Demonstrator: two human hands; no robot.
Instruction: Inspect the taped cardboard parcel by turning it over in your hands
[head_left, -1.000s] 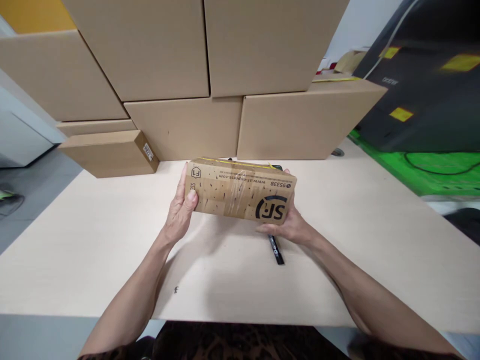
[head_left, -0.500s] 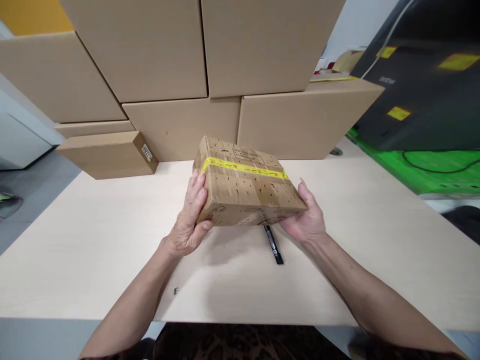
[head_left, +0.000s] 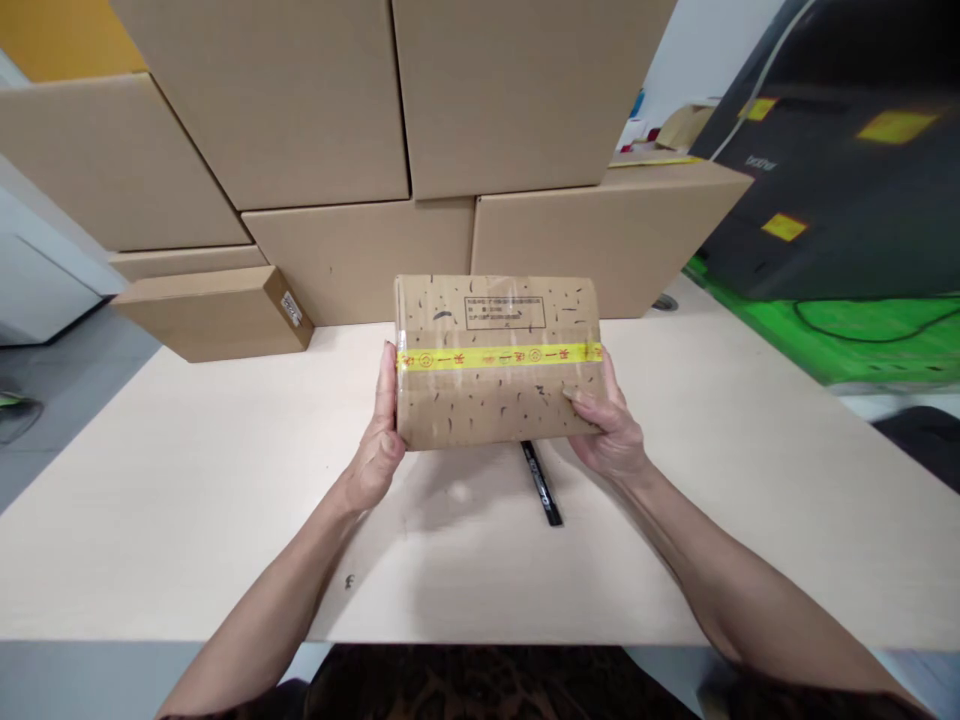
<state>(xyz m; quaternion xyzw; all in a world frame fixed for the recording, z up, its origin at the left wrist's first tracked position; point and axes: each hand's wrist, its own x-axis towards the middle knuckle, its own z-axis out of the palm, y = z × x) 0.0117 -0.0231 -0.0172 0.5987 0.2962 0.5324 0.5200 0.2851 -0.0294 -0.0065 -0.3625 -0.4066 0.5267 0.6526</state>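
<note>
One black-flecked, oblong brown cardboard box (head_left: 487,408): mid-frame
Left hand (head_left: 375,458): clasping one end
Right hand (head_left: 616,435): clasping the other

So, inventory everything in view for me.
Rectangular table: one, pale, centre
Taped rectangular cardboard box: one, brown, yellow-banded, held above table
Slim stick-shaped marker: one, black, on table, partly behind held box
Flat labelled cardboard box: one, brown, table's back left
Large plain cardboard boxes: six visible, brown, stacked behind
Tall flat-sided unit: one, dark, yellow-patched, back right
Flat surface: one, green, right
Further background items: several, mixed colours, around edges
Left hand: one, bare, held box's left end
Right hand: one, bare, its right end
</note>
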